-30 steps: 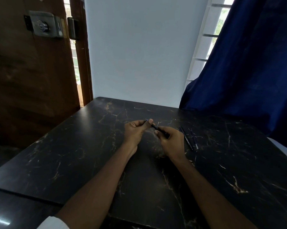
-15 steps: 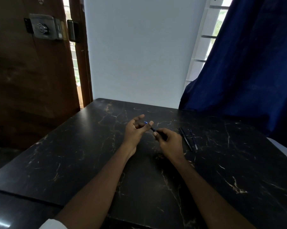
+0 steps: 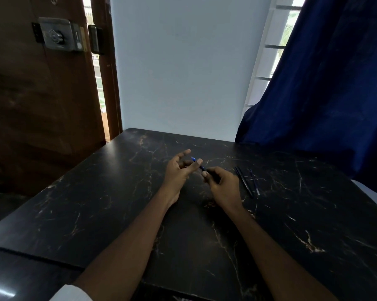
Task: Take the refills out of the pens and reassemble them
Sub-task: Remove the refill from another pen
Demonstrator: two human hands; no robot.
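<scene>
Since the earlier frame the left hand (image 3: 178,168) has spread open, thumb brushing the blue-tipped pen (image 3: 199,165) pinched in the closed right hand (image 3: 221,183) above the table (image 3: 96,213); a steady regrip at the tip seems advisable.

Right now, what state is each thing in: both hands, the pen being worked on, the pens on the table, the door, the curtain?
Left hand: fingers spread, thumb tip against the pen.
Right hand: closed around the pen's barrel.
Blue-tipped dark pen: held off the table, tip pointing away.
Dark pens and thin refill: lying loose on the black marble table.
Brown wooden door: ajar.
Dark blue curtain: drawn partly aside.
</scene>
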